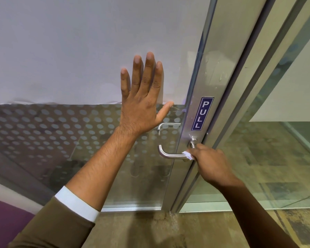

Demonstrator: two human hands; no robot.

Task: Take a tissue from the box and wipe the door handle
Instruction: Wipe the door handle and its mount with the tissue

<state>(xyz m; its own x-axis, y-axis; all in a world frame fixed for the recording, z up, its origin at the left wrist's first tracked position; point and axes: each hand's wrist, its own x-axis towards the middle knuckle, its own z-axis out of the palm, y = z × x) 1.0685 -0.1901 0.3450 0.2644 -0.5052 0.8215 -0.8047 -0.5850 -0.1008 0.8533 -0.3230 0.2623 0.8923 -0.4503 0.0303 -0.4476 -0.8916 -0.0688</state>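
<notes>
A steel lever door handle juts from the metal stile of a glass door. My right hand is closed around the handle's inner end, close to the stile, with a white tissue bunched between the fingers and the bar. Only a small corner of the tissue shows. My left hand lies flat against the glass above the handle, fingers spread, holding nothing. The tissue box is out of view.
A blue PULL sticker sits on the metal stile above the handle. The door frame and a fixed glass panel stand to the right. A second handle shows through the glass. Brown floor lies below.
</notes>
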